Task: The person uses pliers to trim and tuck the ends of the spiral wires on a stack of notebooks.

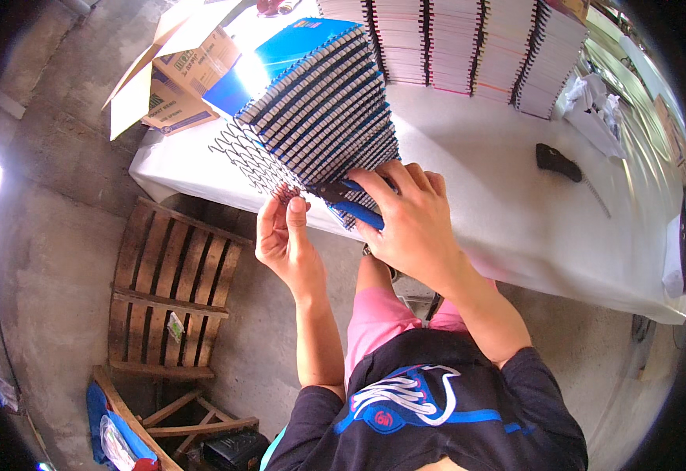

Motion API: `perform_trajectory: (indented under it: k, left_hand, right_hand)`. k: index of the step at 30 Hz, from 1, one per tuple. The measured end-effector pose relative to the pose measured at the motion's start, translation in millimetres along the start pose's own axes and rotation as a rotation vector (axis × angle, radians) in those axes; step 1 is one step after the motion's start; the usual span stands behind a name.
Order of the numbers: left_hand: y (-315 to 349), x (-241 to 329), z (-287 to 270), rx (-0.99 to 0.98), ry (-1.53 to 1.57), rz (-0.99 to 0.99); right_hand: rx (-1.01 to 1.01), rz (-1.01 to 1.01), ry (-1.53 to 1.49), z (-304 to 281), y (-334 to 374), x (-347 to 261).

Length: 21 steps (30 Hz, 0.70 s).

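Note:
A tall stack of spiral notebooks (319, 110) with blue covers lies at the table's near left edge, its black coil bindings facing me. Loose coil ends (245, 161) stick out past the stack's left side. My right hand (409, 212) is closed round blue-handled pliers (356, 210), whose dark jaws sit against a coil end low in the stack. Beside the jaws, my left hand (288, 239) pinches at the same spot with thumb and fingers. What lies between those fingertips is too small to make out for sure, possibly a coil end.
More spiral-bound books (468, 47) stand in stacks at the back of the white-covered table (468, 173). A black object (558, 162) and crumpled plastic (594, 110) lie to the right. An opened cardboard box (194, 71) is at far left, with a wooden slatted chair (174, 286) below it.

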<state>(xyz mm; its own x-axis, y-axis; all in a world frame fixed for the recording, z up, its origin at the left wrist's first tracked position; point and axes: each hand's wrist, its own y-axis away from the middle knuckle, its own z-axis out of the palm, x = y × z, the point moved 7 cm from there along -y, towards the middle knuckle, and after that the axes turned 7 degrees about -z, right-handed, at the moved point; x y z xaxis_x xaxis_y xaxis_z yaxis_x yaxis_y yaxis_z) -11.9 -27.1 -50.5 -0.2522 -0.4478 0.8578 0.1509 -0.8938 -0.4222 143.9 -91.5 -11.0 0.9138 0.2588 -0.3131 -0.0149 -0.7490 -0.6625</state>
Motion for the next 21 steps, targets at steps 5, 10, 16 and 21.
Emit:
perform_trajectory:
  k: [5,10,16,21]
  left_hand:
    - [0.3,0.4,-0.3,-0.019,-0.031,0.008]
    - [0.0,3.0,2.9,0.002,-0.048,0.008]
    - [1.2,-0.1,0.0,-0.010,0.005,-0.028]
    - [2.9,2.1,1.2,-0.001,0.010,-0.023]
  right_hand:
    - [-0.058,0.014,-0.033,9.4,-0.7,2.5]
    - [-0.057,0.034,-0.106,16.2,4.9,13.0]
    - [0.036,-0.015,0.000,-14.2,0.2,3.1]
    - [0.054,-0.015,0.015,-5.9,-3.8,1.8]
